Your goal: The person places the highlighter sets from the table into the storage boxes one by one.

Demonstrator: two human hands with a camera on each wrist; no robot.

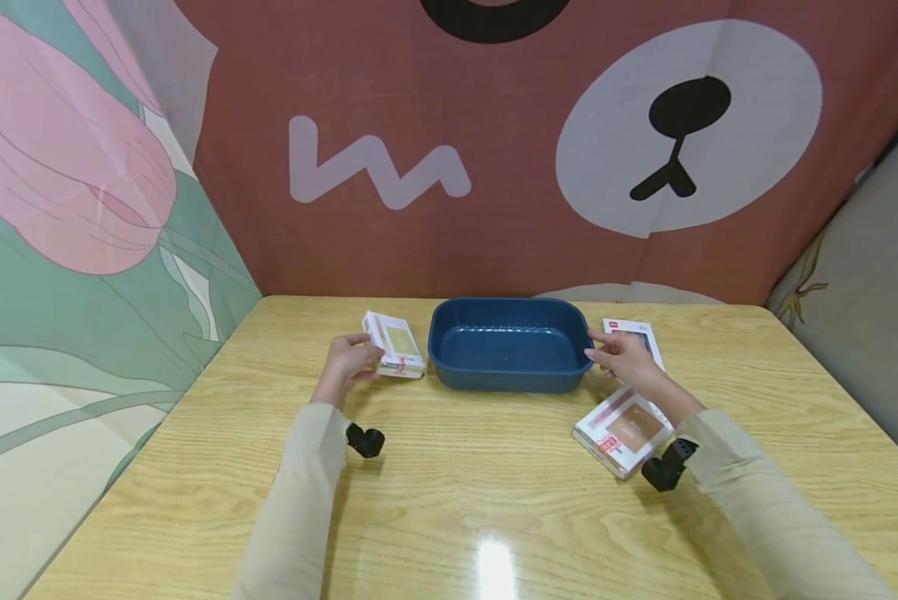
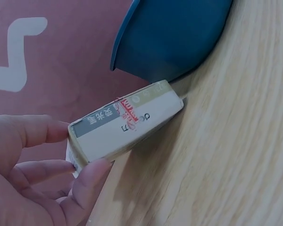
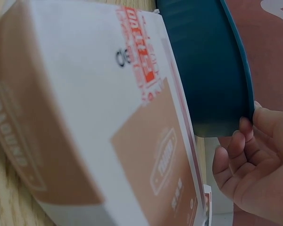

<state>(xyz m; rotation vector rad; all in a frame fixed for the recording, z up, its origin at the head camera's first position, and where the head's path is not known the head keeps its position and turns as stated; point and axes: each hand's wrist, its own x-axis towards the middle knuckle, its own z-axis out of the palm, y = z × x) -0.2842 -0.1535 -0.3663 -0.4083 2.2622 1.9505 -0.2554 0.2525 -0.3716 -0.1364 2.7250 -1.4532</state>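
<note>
My left hand pinches the left edge of a flat white box with a yellow panel. In the left wrist view this box is tilted, its far corner low by the wood and close to the basin's outer wall. A dark blue rectangular basin with rounded corners stands between my hands, nothing inside it. At its right end my right hand holds the rim. The right wrist view shows thumb and fingertips at the rim of the basin, the other fingers loosely bent.
A white box with a brown panel lies under my right wrist and looms large in the right wrist view. Behind the right hand is another white box with a dark picture. Printed cloth hangs behind the wooden table.
</note>
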